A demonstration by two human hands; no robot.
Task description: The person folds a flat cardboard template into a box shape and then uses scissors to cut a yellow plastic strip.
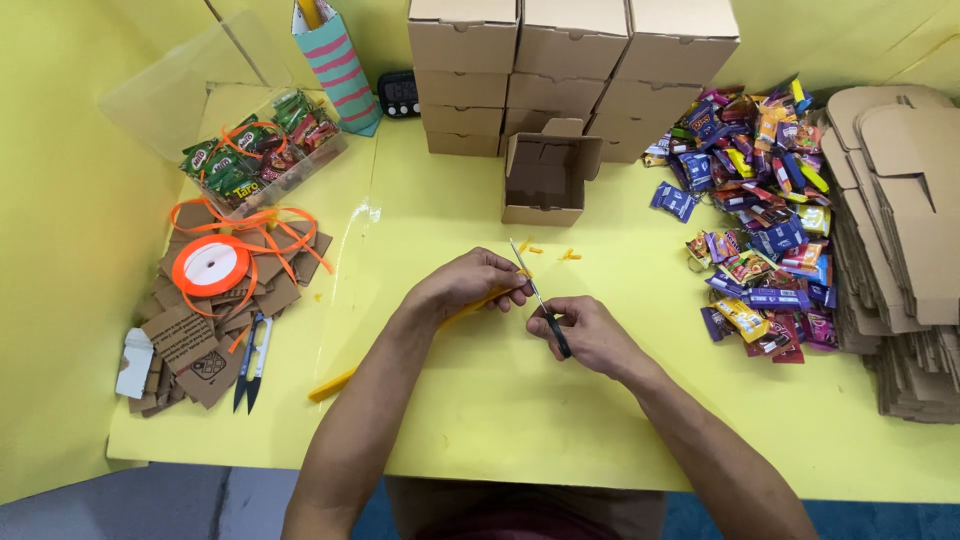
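Scissors (pixel 540 300): black-handled, in right hand (pixel 585 335), fingers closed round handle, blades up at strip's end.
Strip (pixel 400 345): long yellow-orange piece, pinched in left hand (pixel 470 285) (thumb & fingers pressed together), rest trailing across yellow table (pixel 500 400).
Offcuts (pixel 570 255): small bits just beyond hands.
Open carton (pixel 545 180): behind; candy pile (pixel 765 215) to the rt.

Left hand (pixel 468 285) pinching yellow strip (pixel 400 348), right hand (pixel 590 335) gripping scissors (pixel 540 300)
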